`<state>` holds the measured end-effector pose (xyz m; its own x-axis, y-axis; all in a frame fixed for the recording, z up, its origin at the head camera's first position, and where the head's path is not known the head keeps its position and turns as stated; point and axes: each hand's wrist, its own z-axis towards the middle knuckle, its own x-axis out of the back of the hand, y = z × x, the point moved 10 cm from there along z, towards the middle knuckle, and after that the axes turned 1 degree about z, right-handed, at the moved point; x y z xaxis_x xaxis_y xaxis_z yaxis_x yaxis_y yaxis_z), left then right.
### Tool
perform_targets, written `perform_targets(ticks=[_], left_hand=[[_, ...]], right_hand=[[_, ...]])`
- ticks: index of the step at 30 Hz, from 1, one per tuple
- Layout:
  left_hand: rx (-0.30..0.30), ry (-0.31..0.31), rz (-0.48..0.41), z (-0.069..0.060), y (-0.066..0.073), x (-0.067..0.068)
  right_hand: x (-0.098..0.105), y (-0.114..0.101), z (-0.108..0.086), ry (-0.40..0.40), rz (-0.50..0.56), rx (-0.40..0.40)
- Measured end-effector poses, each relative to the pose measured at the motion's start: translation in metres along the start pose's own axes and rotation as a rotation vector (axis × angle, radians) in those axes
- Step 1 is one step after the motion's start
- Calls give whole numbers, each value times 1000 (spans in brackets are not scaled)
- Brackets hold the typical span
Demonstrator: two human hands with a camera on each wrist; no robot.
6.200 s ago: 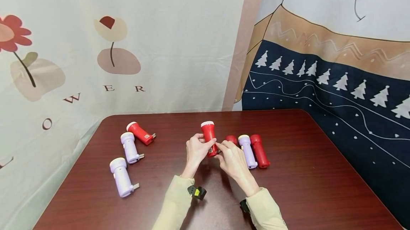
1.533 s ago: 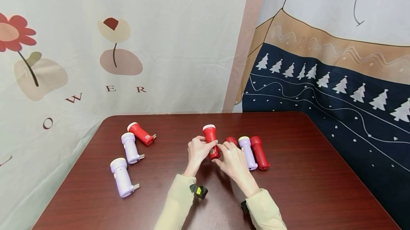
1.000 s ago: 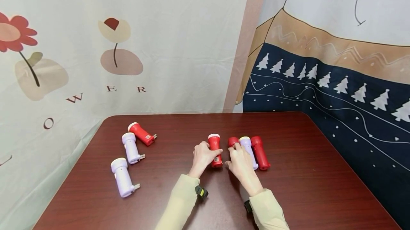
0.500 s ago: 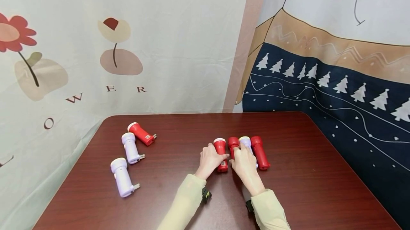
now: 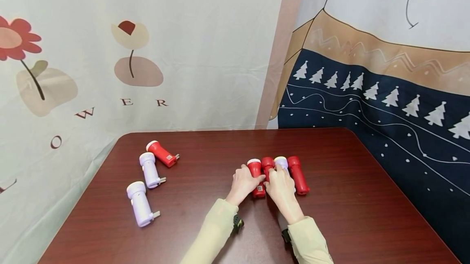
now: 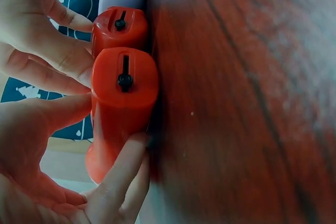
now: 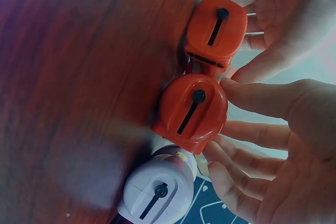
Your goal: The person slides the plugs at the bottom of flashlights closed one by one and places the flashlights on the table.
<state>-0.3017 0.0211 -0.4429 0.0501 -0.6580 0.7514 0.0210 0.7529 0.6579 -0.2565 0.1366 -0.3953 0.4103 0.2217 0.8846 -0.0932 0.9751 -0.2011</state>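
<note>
Near the middle of the table, my left hand holds a red flashlight with a white rim, fingers and thumb round its sides. It lies on the tabletop, its black-slotted end facing the left wrist camera. Right beside it lies a darker red flashlight, which my right hand grips between thumb and fingers, hiding its lower part. A lilac flashlight and another red flashlight continue the row on the right. No prongs stick out of the row's ends in the wrist views.
On the table's left lie a red flashlight, a lilac flashlight and a second lilac flashlight, all with metal plug prongs sticking out. The brown table meets printed curtains at the back.
The left hand has brought the red flashlight down and rightward to the row; its prongs, visible earliest, no longer show. The right hand has let go of it and moved onto the darker red one.
</note>
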Motion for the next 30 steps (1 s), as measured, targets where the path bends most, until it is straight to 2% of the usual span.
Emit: perform_targets(ticks=[7,10,13,17,20,26,30], left_hand=[[-39,10,8,1,1,8],[-61,25,-9,1,2,17],[-69,60,-18,1,3,33],[-42,127,11,3,-4,65],[-7,182,49,4,-16,94],[95,257,153,0,-54,153],[179,301,207,-11,-84,190]], right_hand=[[0,0,1,-7,-1,-5],[0,0,2,-14,2,-12],[-1,1,2,-21,3,-13],[-1,2,3,-20,3,-9],[0,4,4,-19,6,-13],[0,7,4,-20,11,-26],[-1,8,4,-18,14,-23]])
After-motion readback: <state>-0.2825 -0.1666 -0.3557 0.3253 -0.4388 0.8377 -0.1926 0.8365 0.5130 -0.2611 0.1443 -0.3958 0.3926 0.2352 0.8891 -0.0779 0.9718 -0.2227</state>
